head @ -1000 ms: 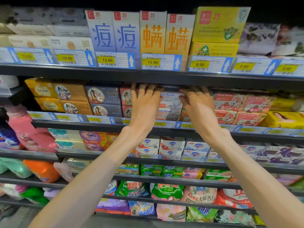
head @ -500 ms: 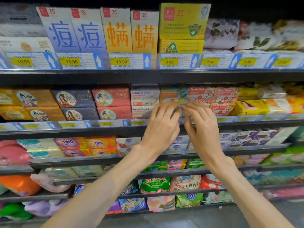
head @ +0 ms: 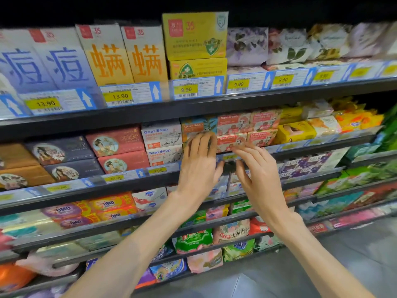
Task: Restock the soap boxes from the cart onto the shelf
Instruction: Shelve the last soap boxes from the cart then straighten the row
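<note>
Supermarket soap aisle: my left hand (head: 198, 166) and right hand (head: 256, 171), fingers spread and empty, hover before the Goat Soap boxes (head: 233, 131) stacked on the middle shelf (head: 120, 178), where a careless brush could topple them.

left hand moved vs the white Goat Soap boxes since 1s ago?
Yes. The left hand has shifted right and down, from left of the white Goat Soap boxes to their right.
</note>
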A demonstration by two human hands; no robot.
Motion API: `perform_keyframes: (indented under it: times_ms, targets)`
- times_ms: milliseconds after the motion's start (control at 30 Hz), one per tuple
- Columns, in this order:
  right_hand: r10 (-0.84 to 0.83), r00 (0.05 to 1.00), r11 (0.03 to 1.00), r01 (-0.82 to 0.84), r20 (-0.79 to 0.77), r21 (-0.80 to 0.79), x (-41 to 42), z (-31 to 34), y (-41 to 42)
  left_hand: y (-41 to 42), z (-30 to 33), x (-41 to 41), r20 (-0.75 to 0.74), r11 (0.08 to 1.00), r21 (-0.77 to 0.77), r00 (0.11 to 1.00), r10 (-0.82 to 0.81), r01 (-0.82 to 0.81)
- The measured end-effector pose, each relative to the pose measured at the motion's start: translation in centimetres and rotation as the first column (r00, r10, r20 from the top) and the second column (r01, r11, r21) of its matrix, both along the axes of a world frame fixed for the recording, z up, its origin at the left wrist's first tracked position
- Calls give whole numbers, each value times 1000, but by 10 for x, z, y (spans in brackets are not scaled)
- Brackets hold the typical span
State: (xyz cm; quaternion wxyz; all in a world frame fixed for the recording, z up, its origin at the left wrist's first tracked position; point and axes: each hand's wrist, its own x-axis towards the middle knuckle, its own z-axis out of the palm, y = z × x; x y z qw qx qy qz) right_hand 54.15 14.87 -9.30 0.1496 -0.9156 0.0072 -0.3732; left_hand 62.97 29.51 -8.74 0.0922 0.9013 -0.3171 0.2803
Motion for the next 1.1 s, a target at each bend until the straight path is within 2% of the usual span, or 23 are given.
perform_keyframes:
  times_ms: [267, 400, 567, 800, 1100]
  targets:
    - [52, 997, 998, -54, -61, -31, 7, 5, -5, 14, -3, 0, -58, 1000, -22, 998, 4, -6]
    - [106, 993, 992, -110, -54, -64, 13, 12, -16, 16, -2, -6, -23, 979, -195, 998, -58, 53]
    - [188, 982, 975, -182, 36, -124, 40, 22, -27, 29, 11, -3, 116, 941, -339, 992, 47, -5]
    - [128, 992, 974, -126, 2, -186, 72, 47, -16, 36, 24, 21, 177, 945, -257, 951, 254, -205]
    - [104, 994, 981, -109, -40, -160, 96, 49, -10, 41, 28, 43, 175, 958, -232, 962, 211, -168]
